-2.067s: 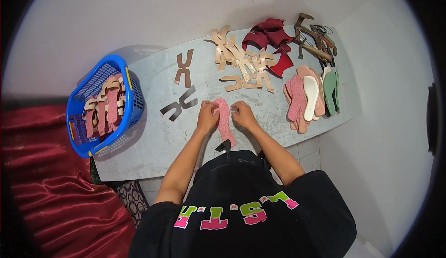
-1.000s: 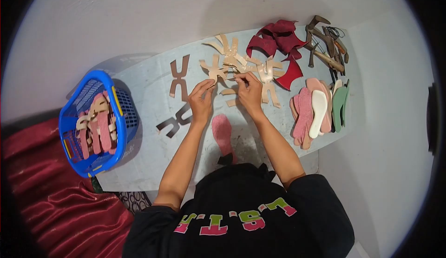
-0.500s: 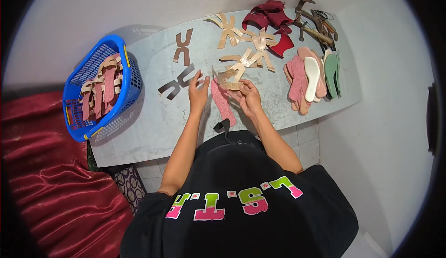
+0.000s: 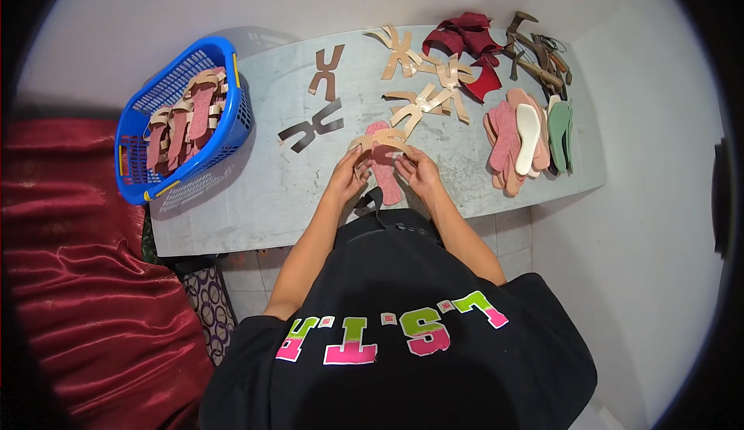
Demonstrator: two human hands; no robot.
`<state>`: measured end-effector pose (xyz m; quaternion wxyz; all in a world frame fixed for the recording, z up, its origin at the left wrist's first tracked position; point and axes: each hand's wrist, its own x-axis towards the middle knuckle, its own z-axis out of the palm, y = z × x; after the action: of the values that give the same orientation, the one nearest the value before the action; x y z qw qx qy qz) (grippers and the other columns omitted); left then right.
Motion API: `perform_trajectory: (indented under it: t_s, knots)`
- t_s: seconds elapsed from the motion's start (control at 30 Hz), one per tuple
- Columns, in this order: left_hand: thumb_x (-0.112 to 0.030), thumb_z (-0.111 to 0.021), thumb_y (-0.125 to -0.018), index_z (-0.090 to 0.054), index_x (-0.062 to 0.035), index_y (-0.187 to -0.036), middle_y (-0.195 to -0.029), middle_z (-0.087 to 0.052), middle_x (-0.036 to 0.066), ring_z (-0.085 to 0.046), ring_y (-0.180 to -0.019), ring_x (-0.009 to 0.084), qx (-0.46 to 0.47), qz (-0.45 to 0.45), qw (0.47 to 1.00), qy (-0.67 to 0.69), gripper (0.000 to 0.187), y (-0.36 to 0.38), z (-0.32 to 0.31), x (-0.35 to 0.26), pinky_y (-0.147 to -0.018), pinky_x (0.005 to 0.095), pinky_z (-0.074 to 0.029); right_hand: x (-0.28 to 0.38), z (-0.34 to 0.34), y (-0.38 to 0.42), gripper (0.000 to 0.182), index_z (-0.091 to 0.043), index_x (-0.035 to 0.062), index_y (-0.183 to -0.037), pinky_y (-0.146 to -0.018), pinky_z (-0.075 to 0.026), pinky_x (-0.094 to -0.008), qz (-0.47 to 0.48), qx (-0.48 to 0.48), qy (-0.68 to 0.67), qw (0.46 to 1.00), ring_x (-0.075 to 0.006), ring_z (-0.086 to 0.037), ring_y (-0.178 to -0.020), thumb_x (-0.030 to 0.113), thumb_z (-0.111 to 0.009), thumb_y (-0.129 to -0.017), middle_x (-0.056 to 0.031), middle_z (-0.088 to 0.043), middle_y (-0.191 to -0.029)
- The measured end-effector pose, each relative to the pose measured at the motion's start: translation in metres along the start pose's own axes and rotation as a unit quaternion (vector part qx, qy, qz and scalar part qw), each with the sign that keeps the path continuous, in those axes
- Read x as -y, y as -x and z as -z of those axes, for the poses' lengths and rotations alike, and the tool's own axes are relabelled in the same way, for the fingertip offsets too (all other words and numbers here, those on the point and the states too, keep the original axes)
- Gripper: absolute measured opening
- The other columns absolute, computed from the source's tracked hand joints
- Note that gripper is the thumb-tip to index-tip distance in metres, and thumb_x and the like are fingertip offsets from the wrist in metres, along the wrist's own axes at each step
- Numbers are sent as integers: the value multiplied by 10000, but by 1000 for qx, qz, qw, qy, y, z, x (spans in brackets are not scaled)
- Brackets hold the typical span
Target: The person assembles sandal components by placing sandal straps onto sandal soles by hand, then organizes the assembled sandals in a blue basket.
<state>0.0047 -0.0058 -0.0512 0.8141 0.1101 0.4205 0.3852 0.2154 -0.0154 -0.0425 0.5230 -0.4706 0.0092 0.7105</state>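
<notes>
Both hands are at a tan strap piece [image 4: 380, 142] that arches across a pink sole [image 4: 384, 173] at the table's front edge. My left hand [image 4: 348, 173] pinches the strap's left end, and my right hand [image 4: 419, 170] has its fingers closed at the right end. The sole lies upright in view between the two hands, its lower end close to the black shirt. Beyond the hands lie more tan strap pieces [image 4: 420, 107]. A black X-shaped piece [image 4: 314, 126] and a brown one [image 4: 326, 72] lie to the left.
A blue basket [image 4: 242, 120] with sandals stands at the table's left end. Toward the right are stacked soles [image 4: 528, 129], green soles [image 4: 558, 137], dark red material [image 4: 463, 36] and metal tools [image 4: 535, 54]. Red cloth [image 4: 70, 259] hangs at the lower left.
My left hand has come in from beside the sole and closed on the strap's left end. The strap, held only by my right hand before, now spans the sole. The view has shifted slightly.
</notes>
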Motion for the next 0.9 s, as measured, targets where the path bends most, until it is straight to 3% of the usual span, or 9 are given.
perform_trajectory:
  t_s: [0.07,0.17,0.33,0.4,0.43,0.5,0.6,0.83,0.9]
  knots:
    - [-457,-607,-938,-634,-170,-1130,-1046,-642,-27,-586,-844,127,-50,-20,998,-18,346,3,-8,-5,-670,267,-469,-1,-6,-2,291,-511,-8,-1249,-821,-568,-319,-18,-18,41,999,-232,-646,-955,40,-466,-966,-175,-605,-1083]
    - [-467,-616,-930,-625,-190,-1150,-1022,-630,-59,-568,-801,111,-86,59,992,-70,354,-6,-7,-9,-657,253,-453,-8,-4,-8,279,-567,3,-1214,-769,-558,-277,-9,-32,119,992,-183,-650,-892,55,-503,-948,-111,-636,-1023]
    - [-275,-669,-913,-579,-122,-1175,-1035,-585,5,-549,-884,108,-134,-85,984,-83,317,-17,-9,-18,-747,279,-451,4,-21,-13,270,-601,8,-1182,-688,-539,-250,80,-22,227,970,-135,-640,-819,54,-531,-925,-58,-657,-963]
    - [-252,-740,-837,-555,-38,-1214,-987,-574,69,-495,-796,62,-109,-182,969,-125,471,-14,-10,-14,-550,222,-359,5,-22,-11,263,-614,13,-1162,-621,-522,-229,77,-4,286,955,-120,-627,-759,47,-540,-911,-52,-658,-923]
    - [-252,-740,-837,-555,-38,-1214,-987,-574,69,-495,-796,62,-110,-180,970,-125,471,-14,-8,-14,-550,222,-359,3,-22,-10,263,-614,13,-1162,-621,-522,-229,76,-6,285,955,-120,-627,-759,47,-540,-911,-52,-658,-923]
    - [-102,-671,-864,-580,-51,-1173,-1039,-601,34,-566,-924,120,-108,-176,970,-128,326,-14,-7,-16,-773,263,-456,1,-22,-11,257,-623,18,-1146,-597,-507,-209,40,20,300,953,-112,-611,-710,35,-538,-903,-49,-656,-880]
    - [-83,-669,-835,-583,-21,-1169,-1068,-607,58,-560,-942,114,-130,-228,933,-246,351,-12,-9,-14,-776,258,-454,-4,-20,-14,268,-617,18,-1155,-577,-492,-208,41,-20,298,954,-110,-605,-696,32,-529,-903,-54,-654,-869]
    - [-179,-713,-860,-632,-23,-1073,-950,-638,20,-563,-800,82,-149,-168,956,-189,277,-5,-17,-16,-688,235,-440,-15,2,-45,295,-602,8,-1171,-598,-498,-243,100,-37,303,947,-137,-607,-719,6,-513,-890,-81,-645,-874]
    - [-207,-732,-866,-651,-5,-1053,-944,-655,41,-594,-851,105,-164,-209,958,-107,287,-13,-2,-15,-775,243,-465,-30,15,-65,402,-591,42,-1212,-732,-522,-321,374,-58,543,749,-213,-618,-846,-29,-547,-818,-99,-640,-947]
